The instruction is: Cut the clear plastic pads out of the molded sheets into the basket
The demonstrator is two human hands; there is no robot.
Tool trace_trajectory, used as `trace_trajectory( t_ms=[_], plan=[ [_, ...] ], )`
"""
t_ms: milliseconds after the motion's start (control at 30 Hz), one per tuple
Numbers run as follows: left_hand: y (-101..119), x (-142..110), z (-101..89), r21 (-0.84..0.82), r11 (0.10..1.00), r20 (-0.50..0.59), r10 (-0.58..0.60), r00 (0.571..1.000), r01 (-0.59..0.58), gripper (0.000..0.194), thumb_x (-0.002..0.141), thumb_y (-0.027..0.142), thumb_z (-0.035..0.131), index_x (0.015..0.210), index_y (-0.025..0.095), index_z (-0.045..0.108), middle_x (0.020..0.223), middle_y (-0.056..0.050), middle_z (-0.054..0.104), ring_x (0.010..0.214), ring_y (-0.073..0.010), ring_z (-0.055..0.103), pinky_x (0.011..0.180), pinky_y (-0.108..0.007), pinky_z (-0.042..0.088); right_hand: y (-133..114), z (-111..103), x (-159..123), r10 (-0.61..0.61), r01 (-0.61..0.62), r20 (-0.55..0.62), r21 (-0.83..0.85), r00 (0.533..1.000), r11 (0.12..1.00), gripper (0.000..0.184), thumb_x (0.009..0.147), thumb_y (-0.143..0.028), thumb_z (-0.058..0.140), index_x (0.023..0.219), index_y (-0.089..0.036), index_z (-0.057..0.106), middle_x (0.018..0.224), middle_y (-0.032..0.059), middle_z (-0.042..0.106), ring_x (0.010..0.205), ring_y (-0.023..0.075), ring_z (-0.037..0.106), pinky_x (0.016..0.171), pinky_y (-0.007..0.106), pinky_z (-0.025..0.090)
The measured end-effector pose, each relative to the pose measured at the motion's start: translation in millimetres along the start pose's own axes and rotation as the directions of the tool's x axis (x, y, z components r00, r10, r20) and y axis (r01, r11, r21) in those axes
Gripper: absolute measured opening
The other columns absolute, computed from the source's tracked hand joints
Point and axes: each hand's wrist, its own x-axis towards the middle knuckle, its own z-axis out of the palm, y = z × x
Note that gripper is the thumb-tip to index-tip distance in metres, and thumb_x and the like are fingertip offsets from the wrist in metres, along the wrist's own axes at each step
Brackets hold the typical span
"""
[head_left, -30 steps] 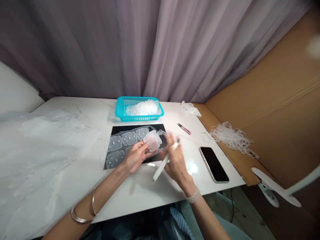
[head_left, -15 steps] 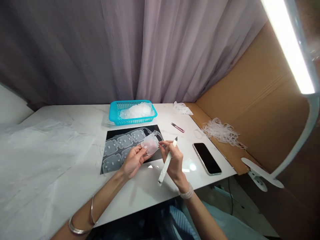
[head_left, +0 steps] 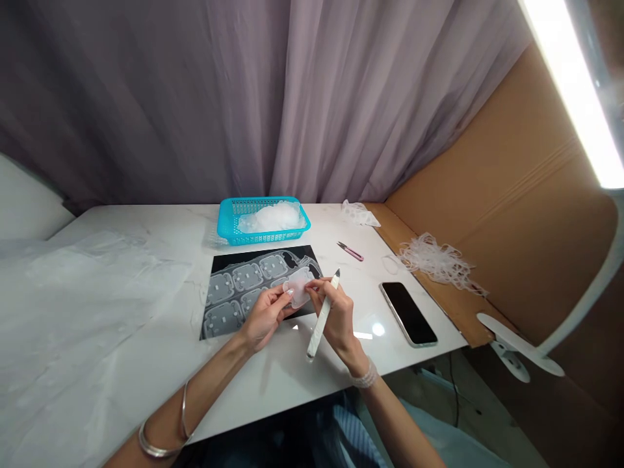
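Observation:
Between the fingers of my left hand (head_left: 266, 316) is a small translucent silicone-like piece (head_left: 299, 286) with a scalloped edge. My right hand (head_left: 336, 318) holds a white pen-like tool (head_left: 322, 322) with a dark tip pointing up and away. Its thumb and index finger also pinch at the right edge of the piece. Underneath lies a dark sheet (head_left: 208, 328) bearing a clear moulded sheet (head_left: 247, 277) of several similar rounded shapes, partly hidden by my left hand.
A blue basket (head_left: 225, 222) with white translucent pieces stands at the back. Small pink-handled snips (head_left: 351, 251), a phone (head_left: 408, 313) and a heap of clear trimmings (head_left: 436, 260) lie to the right. Plastic sheeting (head_left: 82, 312) covers the left. A lamp (head_left: 580, 97) hangs at upper right.
The piece has turned slightly in my left hand, and my right fingertips have shifted further onto its edge. The whole view has moved slightly.

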Motion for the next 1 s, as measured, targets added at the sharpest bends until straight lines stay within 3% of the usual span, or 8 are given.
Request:
trace_trajectory(
  t_ms=[167,267,333,400,467,533,767,1000],
  plan=[
    [3,2,-0.5,-0.004,1.0,-0.027,0.015,1.0,-0.015,0.027,0.082,0.031,0.076,0.104,0.015,0.075,0.113,-0.011,0.075,0.117,-0.0279,0.065,0.108,-0.046,0.046,3,-14,4,0.206,-0.197,-0.038,0.16,0.978,0.967,0.027,0.093,-0.031,0.057,0.075,-0.025,0.038,0.087,0.0043,0.069,0.075,0.0179,0.062,0.067,0.03,0.048],
    [4,2,-0.9,-0.007,1.0,-0.045,0.022,0.999,-0.022,0.028,0.081,0.031,0.077,0.105,0.015,0.075,0.11,-0.011,0.076,0.115,-0.0279,0.066,0.107,-0.047,0.047,11,-24,6,0.218,-0.213,-0.095,0.058,0.971,0.975,0.03,0.093,-0.033,0.059,0.075,-0.025,0.037,0.084,0.003,0.068,0.069,0.0166,0.059,0.065,0.029,0.046],
    [3,2,-1.2,0.002,1.0,-0.051,0.025,0.998,-0.025,0.029,0.082,0.032,0.076,0.105,0.015,0.075,0.112,-0.011,0.075,0.114,-0.0275,0.066,0.106,-0.046,0.047,14,-25,5,0.129,-0.133,-0.066,-0.063,0.989,0.989,0.027,0.093,-0.031,0.059,0.075,-0.024,0.04,0.08,0.0024,0.066,0.065,0.0164,0.056,0.063,0.03,0.044],
    [2,2,-1.4,0.022,0.999,-0.05,0.027,0.998,-0.026,0.03,0.082,0.033,0.076,0.106,0.016,0.075,0.113,-0.011,0.075,0.114,-0.027,0.066,0.107,-0.046,0.047,13,-23,5,-0.008,0.014,0.035,-0.17,0.999,0.985,0.017,0.095,-0.028,0.057,0.08,-0.023,0.05,0.078,0.0034,0.065,0.067,0.018,0.058,0.065,0.031,0.045],
    [2,1,-1.4,0.049,0.998,-0.046,0.031,0.998,-0.029,0.032,0.082,0.035,0.076,0.108,0.016,0.074,0.112,-0.01,0.075,0.113,-0.0266,0.066,0.107,-0.045,0.046,10,-18,5,-0.119,0.151,0.14,-0.248,0.983,0.957,0.007,0.097,-0.024,0.054,0.091,-0.022,0.059,0.082,0.0059,0.067,0.073,0.0201,0.06,0.065,0.032,0.046],
    [1,1,-1.4,0.078,0.996,-0.045,0.035,0.998,-0.032,0.034,0.082,0.036,0.076,0.109,0.016,0.074,0.111,-0.01,0.075,0.111,-0.0261,0.067,0.107,-0.045,0.046,7,-14,6,-0.171,0.229,0.202,-0.312,0.964,0.922,0.012,0.098,-0.021,0.051,0.098,-0.022,0.063,0.084,0.0076,0.068,0.075,0.0213,0.061,0.063,0.032,0.047],
    [-2,0,-3.2,0.179,0.983,-0.048,0.044,0.998,-0.034,0.032,0.084,0.037,0.073,0.112,0.019,0.075,0.11,-0.009,0.076,0.11,-0.027,0.067,0.103,-0.042,0.048,8,-9,9,-0.246,0.325,0.237,-0.4,0.94,0.857,0.02,0.098,-0.013,0.047,0.098,-0.02,0.065,0.082,0.0078,0.069,0.075,0.0216,0.061,0.062,0.031,0.048],
    [-3,-1,-5.4,0.216,0.976,-0.039,0.046,0.998,-0.036,0.032,0.085,0.034,0.072,0.114,0.02,0.075,0.116,-0.008,0.074,0.115,-0.0274,0.064,0.104,-0.038,0.046,6,-6,7,-0.257,0.388,0.311,-0.511,0.915,0.767,0.021,0.094,-0.006,0.046,0.094,-0.019,0.064,0.071,0.0065,0.064,0.068,0.0223,0.056,0.056,0.032,0.041]
  ],
)
